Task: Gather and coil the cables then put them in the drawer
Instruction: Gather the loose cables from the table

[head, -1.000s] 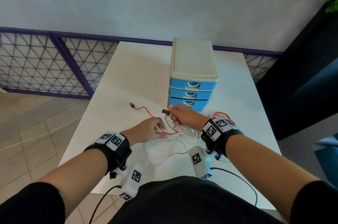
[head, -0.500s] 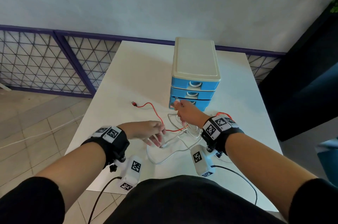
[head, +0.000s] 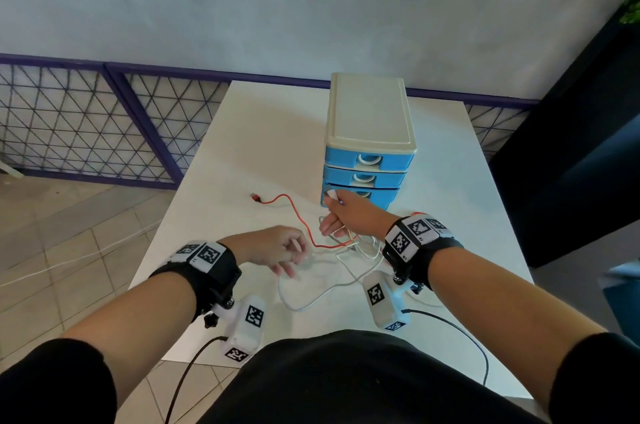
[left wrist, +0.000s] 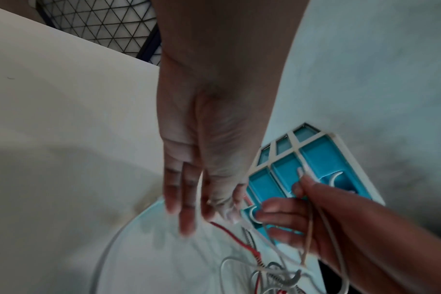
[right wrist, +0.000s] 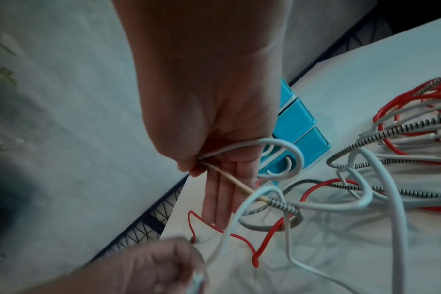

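Several cables lie tangled on the white table (head: pixel 249 132): a red cable (head: pixel 291 207), a white cable (head: pixel 313 300) and a black-and-white braided cable (right wrist: pixel 400 123). My right hand (head: pixel 334 203) pinches the white cable's plug end (head: pixel 331 195) between thumb and forefinger, right in front of the bottom drawer (head: pixel 382 197) of the blue drawer unit (head: pixel 369 132). In the right wrist view that pinch (right wrist: pixel 199 161) also traps a thin tan strand. My left hand (head: pixel 294 264) is lower and nearer me, and the white cable (left wrist: pixel 198 201) runs between its fingers.
The drawer unit stands at the table's middle right, with a thin dark gap above its bottom drawer. The red cable's plug (head: pixel 255 196) lies to the unit's left. A purple mesh fence (head: pixel 86 125) runs behind the table, and tiled floor (head: pixel 62 243) is on the left.
My right hand has carried the cable end forward from above the tangle to the bottom drawer's front. My left hand has stayed over the white loop, its fingers now pointing down.
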{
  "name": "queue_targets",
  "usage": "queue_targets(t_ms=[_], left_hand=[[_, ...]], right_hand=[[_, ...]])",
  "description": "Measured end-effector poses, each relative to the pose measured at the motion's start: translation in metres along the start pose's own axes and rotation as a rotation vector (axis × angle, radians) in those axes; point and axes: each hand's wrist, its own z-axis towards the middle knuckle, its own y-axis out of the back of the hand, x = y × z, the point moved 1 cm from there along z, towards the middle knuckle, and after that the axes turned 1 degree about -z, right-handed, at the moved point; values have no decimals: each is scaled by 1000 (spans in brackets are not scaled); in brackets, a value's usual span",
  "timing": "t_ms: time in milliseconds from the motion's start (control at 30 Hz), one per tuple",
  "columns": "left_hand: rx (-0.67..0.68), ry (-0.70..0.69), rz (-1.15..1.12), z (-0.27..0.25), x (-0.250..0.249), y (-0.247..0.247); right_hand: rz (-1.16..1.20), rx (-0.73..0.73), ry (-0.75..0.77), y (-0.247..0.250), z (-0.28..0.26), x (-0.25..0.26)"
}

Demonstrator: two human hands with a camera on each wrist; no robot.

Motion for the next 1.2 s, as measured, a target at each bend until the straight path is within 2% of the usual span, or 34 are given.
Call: queue_targets(t_ms=[133,200,267,333,400,500,567,700,767,833,900,967,1133,1200], left_hand=[[-373,-170,-189,4,-27,18],[-473,-210,-343,5,-37,21],[-472,-210,-422,6,-40,20],[-455,-172,-401,10,-31,18],[-461,-91,-232,15,-12,14],[-423,84,283,16,15,6],[-352,176,519,14,26,-4],[-301,202,499,17,30,-14],[-287,243,380,18,27,-15],[-303,269,83,18,21,-12],[-321,231,-281,15,7,-9],[-333,142,-511,11,-9,-3],[-418,22,-816,9,-33,-2],[-421,6,-785,8,-32,-3]], right_hand=[[-81,79,28,-6,-8,2],[-38,81,26,-11,-9,4],[-8,25,25,-12,-8,4],[13,-9,21,-11,-6,0],[-6,-27,13,-7,-8,-5],[-11,-30,-5,-1,-13,-9],[-6,-35,-21,1,-16,-11],[-24,-30,-28,2,-18,-12],[21,-15,-69,2,-18,-14],[60,-10,-113,3,-17,-14],[119,2,-153,1,-14,-14],[167,23,-188,-3,-10,-13],[205,81,-135,-16,-5,-3],[211,87,-140,-13,-4,-2]])
